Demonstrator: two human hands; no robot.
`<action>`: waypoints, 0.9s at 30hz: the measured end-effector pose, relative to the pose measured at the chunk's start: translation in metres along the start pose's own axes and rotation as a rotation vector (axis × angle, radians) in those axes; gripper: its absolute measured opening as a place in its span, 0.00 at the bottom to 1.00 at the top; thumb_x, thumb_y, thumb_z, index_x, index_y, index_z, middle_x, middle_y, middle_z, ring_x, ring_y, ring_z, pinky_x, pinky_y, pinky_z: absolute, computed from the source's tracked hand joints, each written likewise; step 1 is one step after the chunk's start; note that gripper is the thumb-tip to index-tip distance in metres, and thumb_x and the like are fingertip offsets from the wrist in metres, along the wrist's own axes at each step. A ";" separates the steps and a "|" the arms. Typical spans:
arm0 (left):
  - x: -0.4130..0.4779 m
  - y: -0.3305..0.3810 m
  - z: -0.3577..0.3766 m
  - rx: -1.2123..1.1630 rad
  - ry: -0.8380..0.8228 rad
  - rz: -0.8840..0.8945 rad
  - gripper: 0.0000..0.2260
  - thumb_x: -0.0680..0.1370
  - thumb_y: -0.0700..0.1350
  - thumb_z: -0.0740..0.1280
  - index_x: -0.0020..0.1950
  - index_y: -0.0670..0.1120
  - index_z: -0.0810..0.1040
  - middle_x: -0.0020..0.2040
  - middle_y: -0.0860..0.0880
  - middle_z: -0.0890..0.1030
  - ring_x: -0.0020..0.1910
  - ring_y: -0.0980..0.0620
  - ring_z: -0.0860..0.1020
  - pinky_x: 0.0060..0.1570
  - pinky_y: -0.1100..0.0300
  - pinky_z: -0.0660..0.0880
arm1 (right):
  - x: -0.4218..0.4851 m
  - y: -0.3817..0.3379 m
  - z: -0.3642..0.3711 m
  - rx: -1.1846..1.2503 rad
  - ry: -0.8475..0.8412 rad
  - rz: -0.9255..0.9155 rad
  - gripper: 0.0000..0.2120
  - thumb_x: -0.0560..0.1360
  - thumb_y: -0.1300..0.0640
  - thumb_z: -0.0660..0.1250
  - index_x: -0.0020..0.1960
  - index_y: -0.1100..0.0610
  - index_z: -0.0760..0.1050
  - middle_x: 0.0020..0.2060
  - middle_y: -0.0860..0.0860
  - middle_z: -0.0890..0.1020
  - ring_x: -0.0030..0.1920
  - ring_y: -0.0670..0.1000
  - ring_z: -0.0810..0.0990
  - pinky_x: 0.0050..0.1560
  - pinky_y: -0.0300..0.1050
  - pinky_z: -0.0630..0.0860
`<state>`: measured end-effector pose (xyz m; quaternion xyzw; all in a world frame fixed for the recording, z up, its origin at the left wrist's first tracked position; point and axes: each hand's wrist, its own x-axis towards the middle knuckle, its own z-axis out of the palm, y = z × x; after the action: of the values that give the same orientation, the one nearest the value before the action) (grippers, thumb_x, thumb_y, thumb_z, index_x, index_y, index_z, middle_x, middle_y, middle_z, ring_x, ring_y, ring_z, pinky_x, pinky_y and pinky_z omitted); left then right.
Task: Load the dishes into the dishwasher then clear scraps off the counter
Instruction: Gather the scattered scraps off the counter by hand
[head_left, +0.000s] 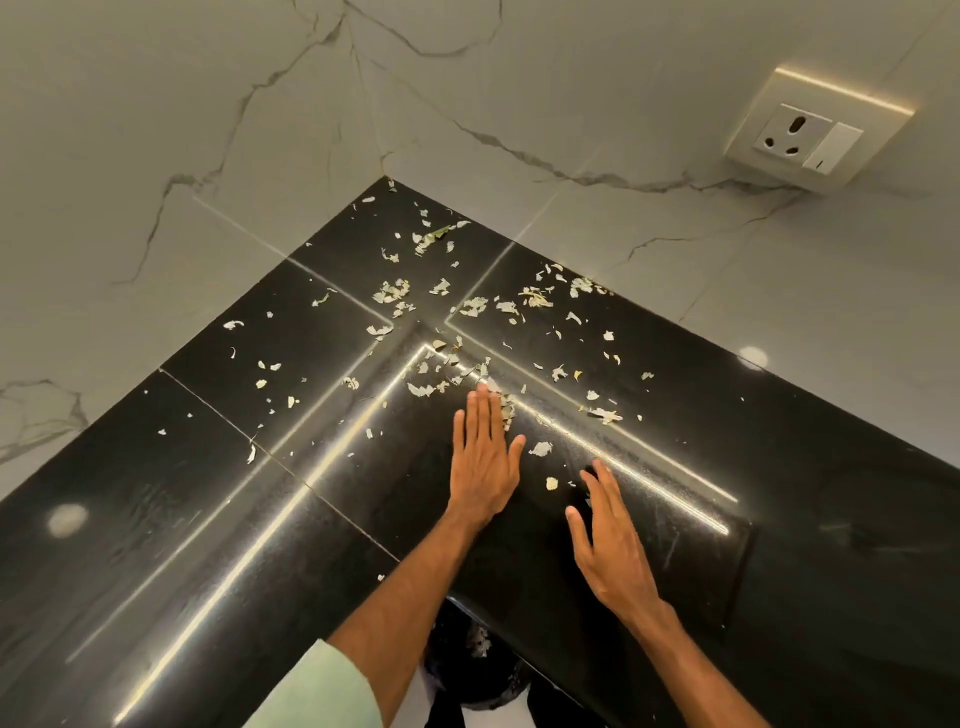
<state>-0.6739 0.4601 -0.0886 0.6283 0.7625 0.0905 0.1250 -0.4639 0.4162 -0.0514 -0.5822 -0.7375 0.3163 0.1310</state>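
- Counter (156, 519): black polished stone, glossy and finely speckled, meeting in an L at the corner. Thin seams cut it into slabs, and bright streaks of light reflect off it.
- Scraps (395, 293): pale, thin, ragged flakes like dry peel, with a few greenish bits. They lie scattered over the counter from the far corner towards the hands, thickest around the middle seam.
- Left hand (483, 462): flat on the stone, palm down, fingers straight and together, gripping nothing. A small heap of scraps touches its fingertips.
- Right hand (613, 540): open with fingers straight and thumb spread, holding nothing, near the front edge with loose flakes just beside it.
- Bin (467, 670): dark and round, below the counter edge between the forearms, with pale flakes inside.
- Wall (156, 130): smooth white marble tile with grey veins.
- Socket (810, 130): cream plastic square with a switch.
- Sleeve (322, 691): mint-green cloth on the left arm.
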 end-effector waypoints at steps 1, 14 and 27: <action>0.001 0.001 -0.002 -0.016 -0.012 0.055 0.31 0.86 0.57 0.44 0.82 0.41 0.42 0.83 0.42 0.40 0.82 0.46 0.39 0.80 0.43 0.48 | -0.003 -0.003 0.002 -0.025 0.004 -0.049 0.26 0.84 0.51 0.60 0.80 0.54 0.61 0.82 0.46 0.54 0.81 0.42 0.48 0.80 0.51 0.58; -0.048 -0.105 -0.049 -0.360 0.074 -0.142 0.28 0.86 0.57 0.53 0.82 0.43 0.56 0.83 0.47 0.48 0.82 0.51 0.46 0.80 0.46 0.50 | 0.036 -0.087 0.084 -0.601 -0.325 -0.641 0.37 0.83 0.33 0.43 0.84 0.54 0.44 0.83 0.49 0.42 0.82 0.51 0.36 0.80 0.63 0.39; -0.027 -0.050 -0.032 -0.189 0.082 -0.021 0.29 0.85 0.56 0.56 0.81 0.40 0.56 0.83 0.43 0.44 0.82 0.48 0.41 0.80 0.46 0.49 | 0.088 -0.014 -0.019 -0.512 0.004 -0.203 0.54 0.76 0.25 0.53 0.82 0.61 0.34 0.81 0.56 0.35 0.82 0.57 0.36 0.78 0.68 0.36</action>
<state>-0.7257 0.4250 -0.0706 0.6012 0.7617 0.1864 0.1535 -0.4898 0.5036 -0.0440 -0.5199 -0.8478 0.1038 0.0119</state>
